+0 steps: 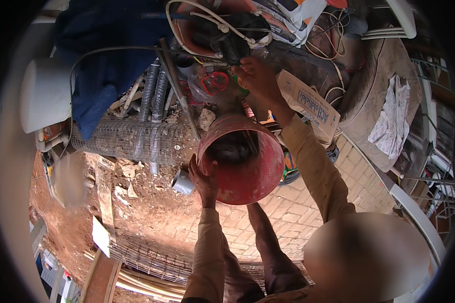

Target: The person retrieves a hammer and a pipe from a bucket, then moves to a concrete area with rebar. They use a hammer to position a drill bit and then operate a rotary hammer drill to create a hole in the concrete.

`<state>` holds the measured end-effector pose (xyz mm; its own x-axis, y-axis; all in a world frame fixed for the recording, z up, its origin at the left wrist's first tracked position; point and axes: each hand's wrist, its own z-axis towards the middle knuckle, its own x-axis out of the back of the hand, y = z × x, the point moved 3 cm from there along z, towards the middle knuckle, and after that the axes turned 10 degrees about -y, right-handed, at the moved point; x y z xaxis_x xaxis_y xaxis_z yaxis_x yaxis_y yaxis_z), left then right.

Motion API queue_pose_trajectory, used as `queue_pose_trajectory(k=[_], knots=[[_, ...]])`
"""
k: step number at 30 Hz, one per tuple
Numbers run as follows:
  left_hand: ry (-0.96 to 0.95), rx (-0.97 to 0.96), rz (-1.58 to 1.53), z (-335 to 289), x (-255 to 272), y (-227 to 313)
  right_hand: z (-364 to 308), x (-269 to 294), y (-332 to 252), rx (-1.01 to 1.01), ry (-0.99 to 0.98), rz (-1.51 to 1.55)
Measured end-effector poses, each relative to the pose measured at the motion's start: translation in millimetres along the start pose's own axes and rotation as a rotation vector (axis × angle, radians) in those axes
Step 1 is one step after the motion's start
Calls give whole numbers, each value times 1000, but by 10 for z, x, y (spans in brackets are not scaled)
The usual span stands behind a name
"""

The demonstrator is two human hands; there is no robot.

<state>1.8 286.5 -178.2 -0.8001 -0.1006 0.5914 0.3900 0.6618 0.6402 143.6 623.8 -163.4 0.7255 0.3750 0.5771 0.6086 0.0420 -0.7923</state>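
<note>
One hand, your left hand (203, 183), is gripping the red bucket (247, 178) by its left rim while it's tilting toward you in front of your legs, and if that lone hold is slipping, the dark contents (232, 149) could be spilling. Your right hand (260, 83) is hovering beyond it beside the black bundle (232, 46), fingers bent, though I'm not able to tell whether they're grasping anything; careless pulling there could be snagging the cream tube (222, 27), or your forearm could be knocking the cardboard box (303, 101).
</note>
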Motion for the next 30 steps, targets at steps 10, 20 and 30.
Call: queue_pose_trajectory(k=[10, 20, 30], knots=[[147, -8, 24, 30, -116, 25, 1754, 130, 552, -115, -66, -369], [208, 63, -24, -69, 27, -92, 1780, 1586, -1061, 87, -193, 458], [164, 42, -193, -73, 64, -29, 872, 2509, -1415, 109, 125, 310]])
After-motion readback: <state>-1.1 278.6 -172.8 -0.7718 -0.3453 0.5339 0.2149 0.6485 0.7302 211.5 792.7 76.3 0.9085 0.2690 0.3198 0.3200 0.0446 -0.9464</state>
